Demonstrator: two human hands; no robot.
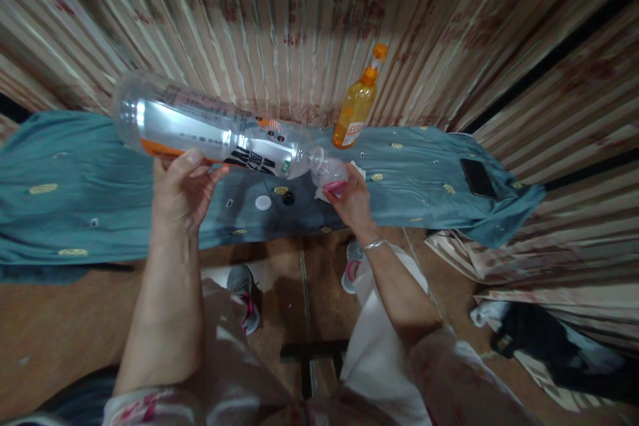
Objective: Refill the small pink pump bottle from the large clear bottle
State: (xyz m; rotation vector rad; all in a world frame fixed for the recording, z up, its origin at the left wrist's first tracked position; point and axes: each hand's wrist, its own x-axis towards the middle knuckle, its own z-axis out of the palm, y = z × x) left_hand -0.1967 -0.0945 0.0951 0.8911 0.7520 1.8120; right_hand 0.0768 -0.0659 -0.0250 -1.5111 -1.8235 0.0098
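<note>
The left hand (184, 183) grips a large clear plastic bottle with a silver, black and orange label (200, 126) from below, thumb on its near side. The bottle lies tilted in the air over the left half of a long surface draped in teal cloth with yellow ovals (429, 203), its base reaching across the far edge in this view. Its neck points right, at a small clear plastic container with a pink band (329, 172), whose body the right hand (352, 200) grips between thumb and fingers, over the middle of the surface; whether the two touch cannot be told.

Beneath the bottle's neck, nearer the near edge, lie a round white cap (263, 202) and, just beside it, a round black cap (288, 198). An amber bottle with an orange pump top (354, 110) stands close to the far edge, near the striped curtain (279, 33). Teal cloth stretches rightward from the right hand to a flat black phone (476, 178) near the right end. The near edge runs below both hands, above the wearer's shoes (243, 289).
</note>
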